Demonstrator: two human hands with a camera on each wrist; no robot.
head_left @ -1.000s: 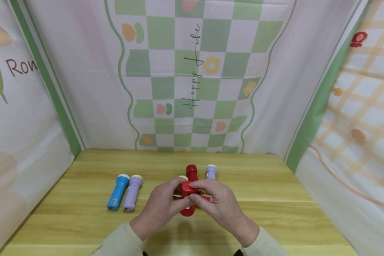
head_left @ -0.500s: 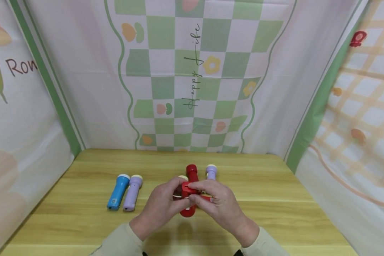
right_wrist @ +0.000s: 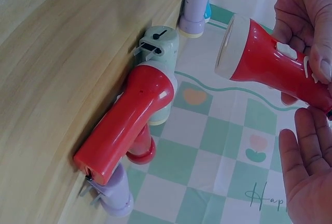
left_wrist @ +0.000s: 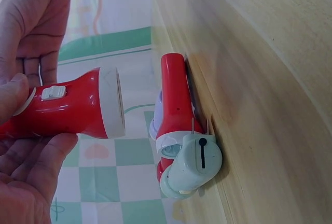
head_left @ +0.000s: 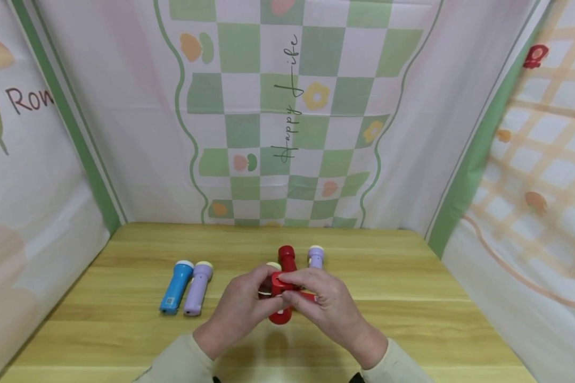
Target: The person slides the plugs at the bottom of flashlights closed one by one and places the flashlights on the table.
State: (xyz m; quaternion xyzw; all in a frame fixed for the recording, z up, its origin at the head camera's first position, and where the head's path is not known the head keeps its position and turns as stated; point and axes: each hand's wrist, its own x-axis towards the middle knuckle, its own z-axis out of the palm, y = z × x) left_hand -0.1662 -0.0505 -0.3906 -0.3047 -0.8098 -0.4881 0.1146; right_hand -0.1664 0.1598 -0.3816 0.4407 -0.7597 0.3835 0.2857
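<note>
Both of my hands hold a red flashlight (head_left: 280, 315) above the table, its tail end up and its wide head down. In the left wrist view the flashlight (left_wrist: 72, 107) shows a white rim and a white slide switch. My left hand (head_left: 241, 304) grips its body from the left, thumb at the near side. My right hand (head_left: 329, 300) is on the right side, with the index finger lying across the tail end, over its slot, and the thumb against the body. The right wrist view shows the same flashlight (right_wrist: 275, 63) with fingers spread around its narrow end.
A blue flashlight (head_left: 176, 287) and a purple flashlight (head_left: 198, 289) lie at left on the wooden table (head_left: 124, 340). Behind my hands are a dark red flashlight (head_left: 287, 256), another purple one (head_left: 316, 256), a second red flashlight (right_wrist: 127, 120) and a pale green flashlight (left_wrist: 199, 159) with plug prongs out.
My right index finger has slid slightly left over the tail end and covers more of the slot. The flashlight and my left hand stay nearly in place.
</note>
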